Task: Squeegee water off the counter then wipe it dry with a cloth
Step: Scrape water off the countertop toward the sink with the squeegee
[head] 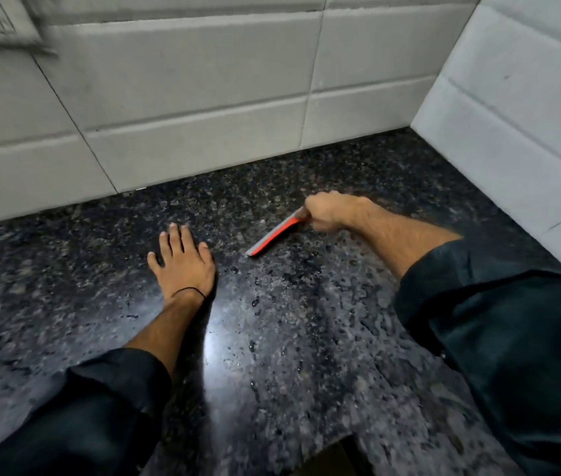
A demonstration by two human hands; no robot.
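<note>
The squeegee (274,235), red-orange with a pale grey blade edge, lies low against the dark speckled tabletop (66,269), in front of and to the left of the corner (409,127) where the two tiled walls meet. Its blade end points away from the corner, toward the near left. The right grip (327,213), a bare hand, is curled tight round the squeegee's handle end, the end nearer the corner; the handle itself is hidden inside the fist. The left grip (183,262) sits farther from the corner than the squeegee, just beside the blade tip. It lies palm down on the tabletop, fingers straight and slightly spread, holding nothing. A thin black band (186,292) circles its wrist. Water droplets (272,304) bead on the stone on the side of the squeegee away from the corner, beside a bright glare patch (210,341). Both forearms come out of dark sleeves (512,338).
</note>
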